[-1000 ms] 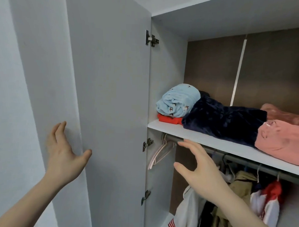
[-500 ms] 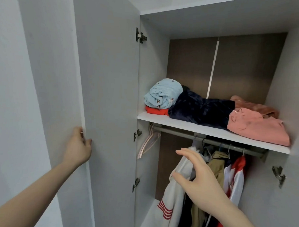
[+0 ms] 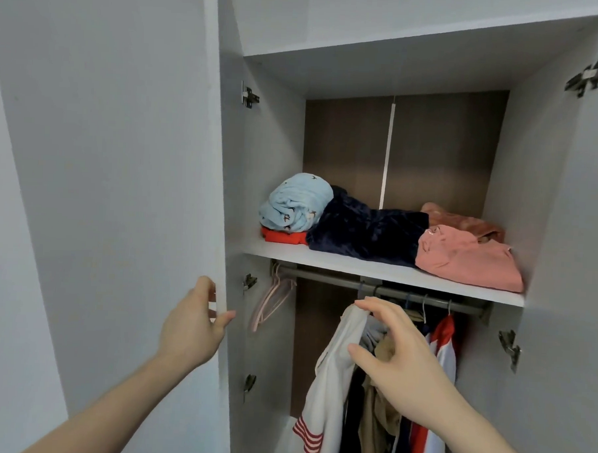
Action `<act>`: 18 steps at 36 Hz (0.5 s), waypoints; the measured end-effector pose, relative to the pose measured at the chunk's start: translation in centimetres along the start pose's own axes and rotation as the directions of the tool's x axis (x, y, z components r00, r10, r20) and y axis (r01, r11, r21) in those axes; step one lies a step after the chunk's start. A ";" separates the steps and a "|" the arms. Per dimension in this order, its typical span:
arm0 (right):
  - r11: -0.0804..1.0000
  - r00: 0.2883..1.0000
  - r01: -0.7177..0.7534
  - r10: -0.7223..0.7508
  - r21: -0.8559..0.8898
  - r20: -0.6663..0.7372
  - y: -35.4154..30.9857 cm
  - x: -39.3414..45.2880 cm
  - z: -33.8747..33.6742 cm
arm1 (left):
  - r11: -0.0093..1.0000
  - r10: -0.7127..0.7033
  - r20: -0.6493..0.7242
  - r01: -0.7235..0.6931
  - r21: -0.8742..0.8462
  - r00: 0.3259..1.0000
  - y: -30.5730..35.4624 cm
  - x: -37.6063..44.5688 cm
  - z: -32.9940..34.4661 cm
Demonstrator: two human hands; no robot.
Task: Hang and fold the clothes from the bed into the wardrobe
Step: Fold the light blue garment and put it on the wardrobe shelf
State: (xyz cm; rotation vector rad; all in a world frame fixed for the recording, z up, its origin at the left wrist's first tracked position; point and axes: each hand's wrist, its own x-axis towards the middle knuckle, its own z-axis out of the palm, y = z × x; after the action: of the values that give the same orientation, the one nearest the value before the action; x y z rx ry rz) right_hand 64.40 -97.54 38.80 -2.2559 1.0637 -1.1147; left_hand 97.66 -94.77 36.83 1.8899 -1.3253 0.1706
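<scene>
Wardrobe interior viewed from the head camera. The left hand point(image 3: 192, 328) grips the free vertical edge of the tall pale-grey wardrobe door point(image 3: 121, 184), fingers behind the panel and thumb in front, probably to hold the door wide so the opening stays accessible. The right hand point(image 3: 393, 353) reaches into the hanging section with fingers spread and relaxed, in front of the shoulder of a white garment with red striped cuffs point(image 3: 324, 392); whether it touches the fabric cannot be told.

Below the white shelf board point(image 3: 384, 271), a grey metal hanging rail point(image 3: 326, 276) carries the white garment, a khaki garment point(image 3: 378, 421) and a red-and-white garment point(image 3: 439, 355), crowded toward the right. Empty pale-pink hangers point(image 3: 274, 299) hang at the left end, apart from them, likely kept ready for further clothes.

On the shelf lie a rolled light-blue printed blanket point(image 3: 297, 202) on a folded red cloth point(image 3: 283, 236), a dark navy plush bundle point(image 3: 366, 229), and folded salmon-pink garments point(image 3: 467, 257): soft, bulky items suited to stacking.

The bed is out of view. No brand, label or legible writing appears.
</scene>
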 end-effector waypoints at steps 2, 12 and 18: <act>1.000 1.000 0.000 0.000 -0.003 -0.011 0.3 -0.2 -1.1 | 1.000 0.028 0.008 -0.028 0.006 1.000 1.4 0.0 1.2; 0.999 1.000 -0.001 0.001 -0.043 -0.014 2.0 -0.9 -6.6 | 0.937 0.349 -0.100 -0.346 0.052 0.932 9.4 1.3 8.8; 0.998 1.000 0.013 -0.014 -0.055 -0.012 3.5 -1.2 -9.3 | 0.935 0.354 -0.060 -0.351 0.057 0.933 13.7 2.9 13.4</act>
State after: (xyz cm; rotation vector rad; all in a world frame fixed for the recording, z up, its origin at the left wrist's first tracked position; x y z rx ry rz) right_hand 54.89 -99.04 41.62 -2.3042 1.0983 -1.1194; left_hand 83.16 -107.67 36.68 1.6506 -1.6156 0.4490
